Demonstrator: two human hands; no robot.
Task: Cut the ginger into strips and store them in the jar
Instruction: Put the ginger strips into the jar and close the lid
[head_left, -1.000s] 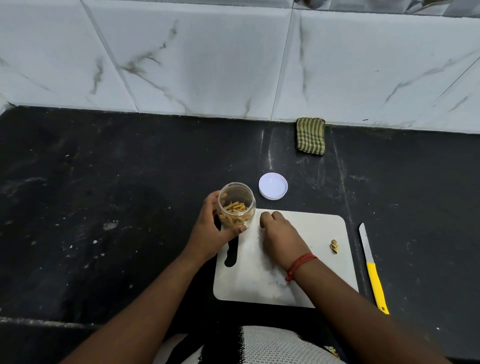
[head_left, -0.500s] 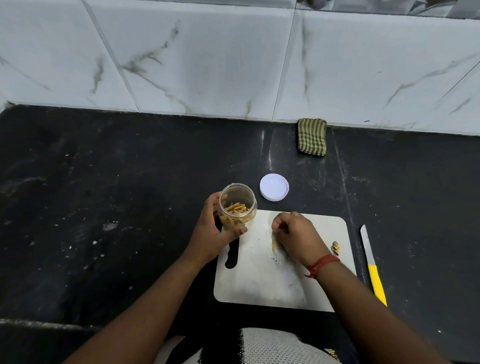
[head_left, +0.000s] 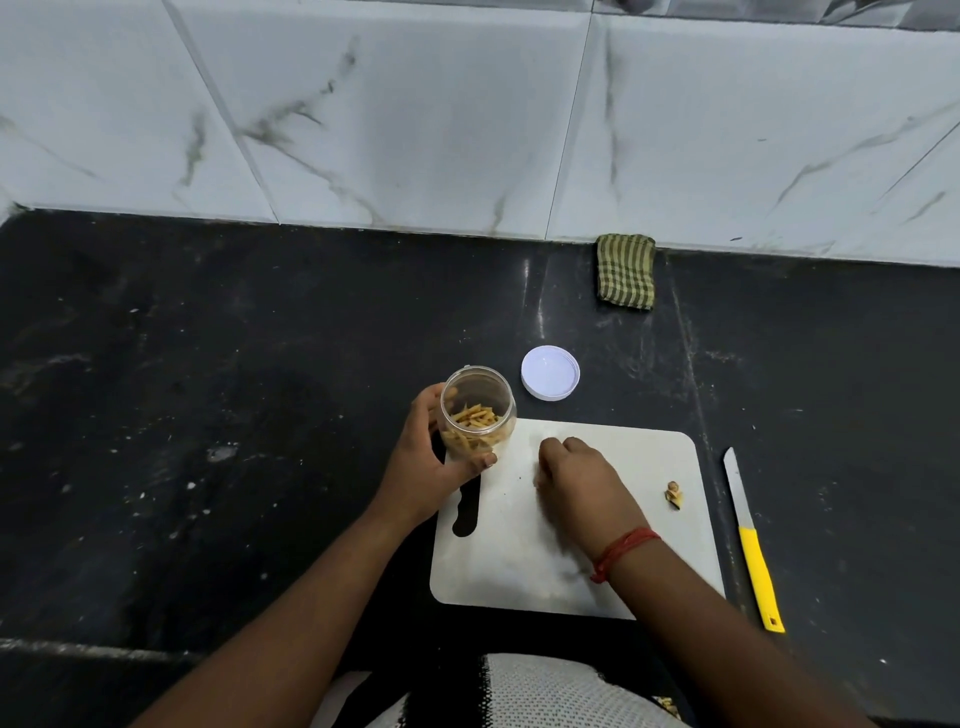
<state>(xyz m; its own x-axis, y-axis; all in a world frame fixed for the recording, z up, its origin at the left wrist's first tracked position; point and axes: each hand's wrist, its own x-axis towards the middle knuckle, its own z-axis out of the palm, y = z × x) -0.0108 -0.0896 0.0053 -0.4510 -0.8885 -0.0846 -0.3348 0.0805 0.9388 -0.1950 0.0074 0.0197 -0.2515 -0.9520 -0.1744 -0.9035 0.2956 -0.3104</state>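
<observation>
I see my right hand (head_left: 579, 483) resting knuckles-up on the cutting board (head_left: 519, 561), fingers curled under; what it holds, I cannot tell. My left hand (head_left: 423, 467) grips the tilted jar (head_left: 477, 415) of ginger strips (head_left: 475, 428). Beyond both lies the lid (head_left: 550, 372).

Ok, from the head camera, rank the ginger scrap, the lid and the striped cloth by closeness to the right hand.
1. Ginger scrap, on the board, right of the right hand.
2. Lid, on the counter beyond the board.
3. Striped cloth, at the wall, farthest.
</observation>
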